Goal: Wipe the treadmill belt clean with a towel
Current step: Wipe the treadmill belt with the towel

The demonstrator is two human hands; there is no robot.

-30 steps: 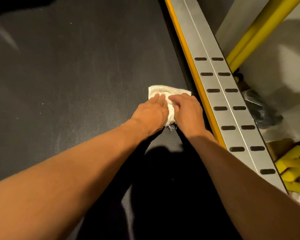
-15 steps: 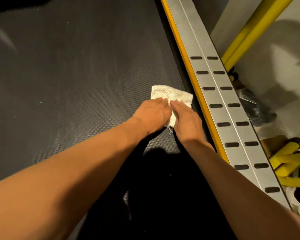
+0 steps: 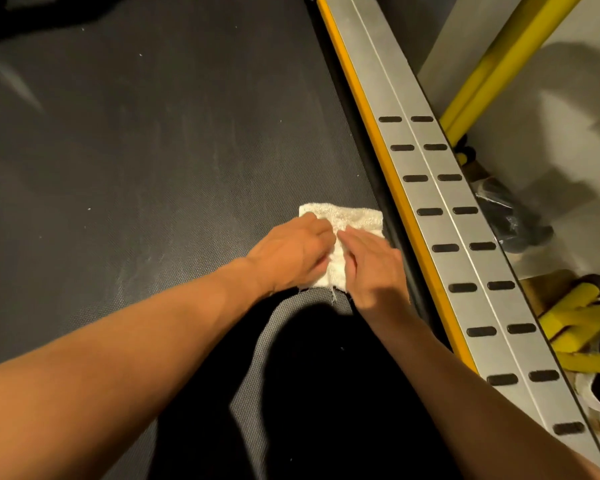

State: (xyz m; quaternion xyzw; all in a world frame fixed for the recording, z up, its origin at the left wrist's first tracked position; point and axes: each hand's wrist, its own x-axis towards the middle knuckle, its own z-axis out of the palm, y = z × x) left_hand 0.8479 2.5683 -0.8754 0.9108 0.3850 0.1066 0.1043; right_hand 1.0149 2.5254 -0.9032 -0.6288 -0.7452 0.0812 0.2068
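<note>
1. We press a small white towel [image 3: 347, 220] flat on the dark belt [image 3: 153, 168], close to the belt's right edge and about midway along its visible length.
2. Our left hand [image 3: 291, 254] covers the towel's left part. Its fingers are bent at the knuckles and curl into a bunched fold in the cloth, gripping it.
3. Our right hand [image 3: 374, 268] lies on the towel's right part, with the fingers nearly straight and pressed flat, pointing toward the left hand. It holds nothing in a pinch.
4. The two hands almost touch over the fold. The towel's far edge shows beyond the fingertips, and a frayed near edge with loose threads shows between the wrists.
5. The towel's right corner sits just beside the belt's right edge, next to the yellow strip [image 3: 371, 133] and the slotted metal rail [image 3: 430, 188].
6. Beyond the rail are a slanted yellow bar [image 3: 499, 64], a dark bundle [image 3: 510, 216] and yellow handles [image 3: 575, 306]. We cannot tell what the bundle is.
7. A deep shadow [image 3: 326, 393] falls across the belt's near end, under our arms.
</note>
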